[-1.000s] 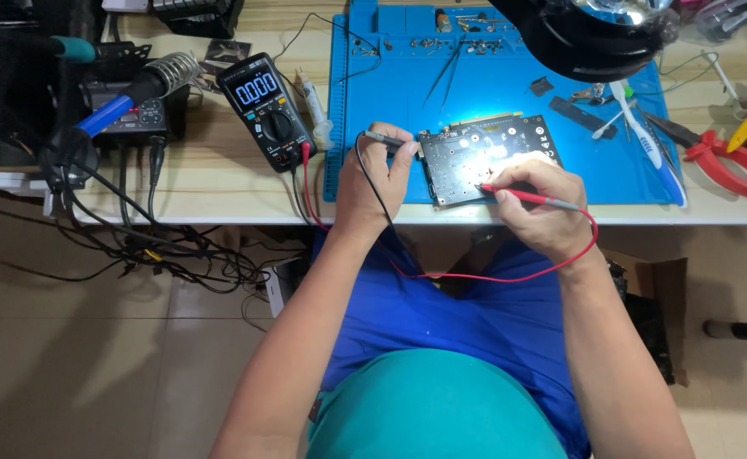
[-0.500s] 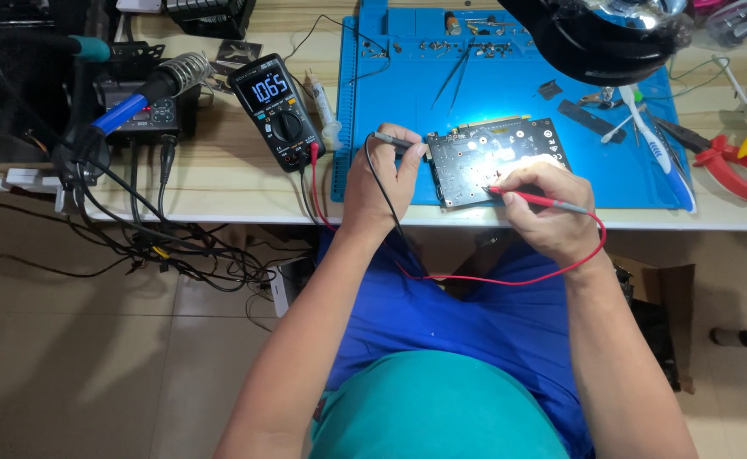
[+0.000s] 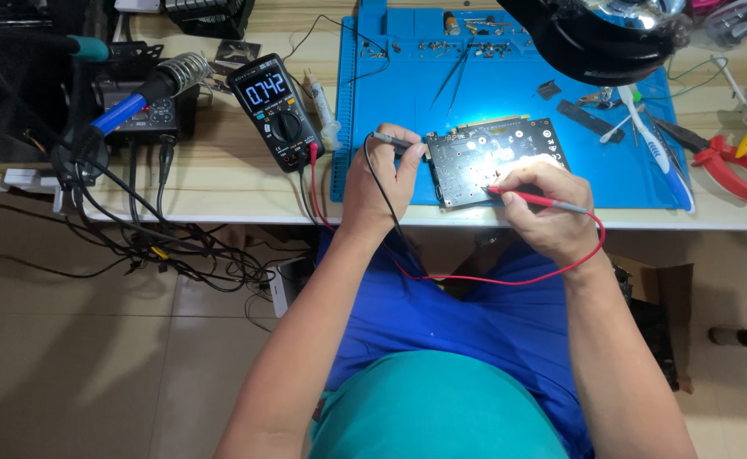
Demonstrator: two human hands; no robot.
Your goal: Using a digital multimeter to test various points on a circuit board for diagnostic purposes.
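A black circuit board (image 3: 509,146) lies on a blue work mat (image 3: 407,93) at the table's front edge. My left hand (image 3: 380,183) grips a black test probe (image 3: 388,139) whose tip rests at the board's left edge. My right hand (image 3: 552,212) pinches a red test probe (image 3: 542,200) with its tip touching the board's lower middle. Red and black leads run from the probes to a black multimeter (image 3: 275,110) with a lit screen, standing left of the mat.
A soldering iron in its holder (image 3: 148,89) and a tangle of cables (image 3: 161,246) sit at the left. Tweezers (image 3: 458,72), a toothbrush (image 3: 654,140) and red pliers (image 3: 735,166) lie on and beside the mat. A black lamp head (image 3: 603,34) hangs above.
The multimeter's reading has changed across the frames. My right hand has shifted the red probe's tip slightly on the board; my left hand stays at the board's left edge.
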